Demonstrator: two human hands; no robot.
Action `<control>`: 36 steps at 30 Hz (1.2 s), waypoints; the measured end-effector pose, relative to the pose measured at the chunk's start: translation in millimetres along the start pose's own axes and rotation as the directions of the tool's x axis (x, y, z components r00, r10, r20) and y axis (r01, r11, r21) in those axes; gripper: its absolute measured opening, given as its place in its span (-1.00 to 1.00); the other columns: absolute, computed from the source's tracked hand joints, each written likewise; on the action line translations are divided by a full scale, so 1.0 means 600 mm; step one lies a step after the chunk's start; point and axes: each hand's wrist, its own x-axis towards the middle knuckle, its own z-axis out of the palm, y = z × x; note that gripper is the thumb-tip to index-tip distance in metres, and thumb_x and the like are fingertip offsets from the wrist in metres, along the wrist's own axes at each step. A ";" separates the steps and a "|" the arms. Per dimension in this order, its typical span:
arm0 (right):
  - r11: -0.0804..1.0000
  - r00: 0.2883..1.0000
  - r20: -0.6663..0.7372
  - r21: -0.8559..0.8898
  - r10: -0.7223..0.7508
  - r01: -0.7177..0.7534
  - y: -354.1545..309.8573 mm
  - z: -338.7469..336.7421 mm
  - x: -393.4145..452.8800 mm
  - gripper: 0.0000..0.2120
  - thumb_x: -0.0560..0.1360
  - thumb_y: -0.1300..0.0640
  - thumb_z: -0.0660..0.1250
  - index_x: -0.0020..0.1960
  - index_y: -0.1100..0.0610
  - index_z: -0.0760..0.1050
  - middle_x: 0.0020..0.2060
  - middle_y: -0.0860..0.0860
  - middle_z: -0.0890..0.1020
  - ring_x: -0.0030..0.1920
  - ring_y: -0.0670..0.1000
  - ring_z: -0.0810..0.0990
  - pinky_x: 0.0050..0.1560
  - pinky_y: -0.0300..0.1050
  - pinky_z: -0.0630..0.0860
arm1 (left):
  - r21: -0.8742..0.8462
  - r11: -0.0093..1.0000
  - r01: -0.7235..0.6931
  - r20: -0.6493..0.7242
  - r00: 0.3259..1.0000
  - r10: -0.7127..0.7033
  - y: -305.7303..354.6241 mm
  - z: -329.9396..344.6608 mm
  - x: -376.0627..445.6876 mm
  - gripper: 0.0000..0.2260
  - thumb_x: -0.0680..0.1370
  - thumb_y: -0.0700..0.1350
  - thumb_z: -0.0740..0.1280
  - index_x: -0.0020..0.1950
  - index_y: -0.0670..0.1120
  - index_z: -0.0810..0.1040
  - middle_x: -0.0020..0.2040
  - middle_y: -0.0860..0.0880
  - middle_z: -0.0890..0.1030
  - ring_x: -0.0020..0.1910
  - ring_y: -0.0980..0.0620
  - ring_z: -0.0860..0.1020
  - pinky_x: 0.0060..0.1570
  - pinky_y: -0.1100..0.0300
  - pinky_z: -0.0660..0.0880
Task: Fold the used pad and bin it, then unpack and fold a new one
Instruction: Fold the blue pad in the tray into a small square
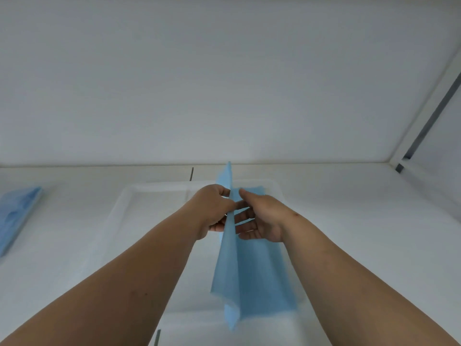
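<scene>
We hold the blue pad (249, 265) raised on edge over the white tray (139, 196), our left hand (214, 208) pinching its upper crease and our right hand (259, 218) with fingers loosely curled against its far side. To fold cleanly, we should likely match the edges before pressing flat. A blue packet (17, 216) lies on the tabletop (361, 221), far left.

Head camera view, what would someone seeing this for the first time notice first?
Dead centre, a blue pad stands up in a ridge over a clear plastic tray on the white table, its right half draping down into the tray. The left hand pinches the raised fold, while the right hand lies against it with fingers spread. At the far left edge lies a packet of blue pads.
</scene>
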 end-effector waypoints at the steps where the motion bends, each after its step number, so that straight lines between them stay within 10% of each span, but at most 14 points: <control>1: 1.000 1.000 -0.010 0.026 0.004 -0.004 0.002 -0.012 -0.001 -0.46 0.57 -0.27 0.15 0.18 0.19 0.49 -0.12 0.16 0.62 -0.23 0.15 0.65 -0.12 -0.01 0.60 | 0.012 1.000 0.000 0.012 1.000 0.000 0.002 0.015 0.004 -0.72 0.54 -0.22 0.32 0.26 -0.11 0.49 -0.09 -0.17 0.67 -0.26 -0.04 0.63 -0.23 0.11 0.62; 6: 0.993 0.997 -0.056 0.113 0.043 -0.036 0.014 -0.063 -0.007 -0.40 0.53 -0.31 0.18 0.19 0.22 0.46 -0.18 0.14 0.62 -0.08 0.25 0.68 0.08 0.14 0.61 | 0.060 0.998 -0.001 0.057 0.998 -0.002 -0.004 0.082 0.023 -0.60 0.54 -0.22 0.31 0.38 -0.08 0.41 -0.07 -0.14 0.64 -0.23 -0.04 0.63 -0.21 0.11 0.62; 11: 0.996 0.984 -0.173 -0.064 0.051 -0.063 0.036 -0.087 -0.015 -0.67 0.55 0.00 0.32 0.13 0.26 0.53 -0.17 0.17 0.62 -0.33 0.12 0.63 -0.26 -0.07 0.61 | 0.172 0.985 0.020 0.148 0.988 -0.046 -0.041 0.126 0.031 -0.58 0.53 -0.19 0.32 0.39 -0.09 0.39 -0.20 -0.12 0.63 -0.35 0.05 0.56 -0.36 0.26 0.46; 20: 0.922 0.971 -0.239 -0.379 -0.014 -0.080 0.041 -0.087 -0.009 -0.78 0.49 0.39 0.22 0.10 0.31 0.54 -0.02 0.26 0.67 -0.04 0.24 0.69 -0.11 0.10 0.67 | 0.666 0.745 -0.034 -0.083 0.989 0.119 -0.088 0.078 0.057 -0.54 0.49 -0.09 0.27 0.41 0.09 0.41 0.32 -0.02 0.41 0.30 -0.06 0.39 0.27 0.06 0.41; 28: 0.188 0.911 -0.189 -0.974 -0.367 -0.126 0.037 -0.060 -0.034 -0.62 0.47 0.22 0.23 0.28 0.17 0.30 0.12 0.15 0.41 0.13 0.20 0.51 -0.08 0.01 0.43 | 0.829 0.545 -0.130 0.063 0.988 0.140 -0.116 0.061 0.041 -0.43 0.49 0.08 0.29 0.49 0.21 0.23 0.49 0.10 0.20 0.44 -0.04 0.16 0.39 0.00 0.19; 36: 0.107 0.970 -0.030 -0.994 -0.240 -0.004 0.059 -0.053 -0.031 -0.60 0.46 0.11 0.25 0.28 0.09 0.32 0.14 0.10 0.39 0.17 0.18 0.47 0.11 0.03 0.46 | 0.874 0.447 -0.192 0.209 0.978 0.010 -0.124 0.032 0.025 -0.07 0.32 0.33 0.42 0.56 0.23 -0.01 0.59 0.15 -0.11 0.56 -0.01 -0.14 0.47 -0.07 -0.09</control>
